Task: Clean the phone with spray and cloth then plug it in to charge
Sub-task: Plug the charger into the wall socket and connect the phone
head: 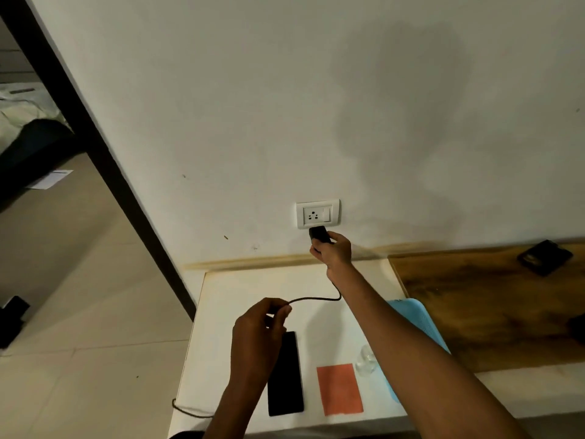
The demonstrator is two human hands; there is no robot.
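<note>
A black phone [285,375] lies flat on the white table [221,312], screen dark. To its right lies an orange cloth [339,389], and a small clear spray bottle [364,362] stands partly hidden behind my right forearm. My right hand [332,250] grips a black charger adapter [319,234] just below the white wall socket [317,213]; the adapter is outside the socket. My left hand [259,324] pinches the black charger cable [313,299] above the phone's top end. The cable loops from the adapter to my left hand.
A blue mat [414,318] lies under my right arm. A wooden surface [490,305] at the right holds a dark object [544,257]. More cable [186,410] hangs off the table's left edge. A dark door frame [104,153] and tiled floor are at the left.
</note>
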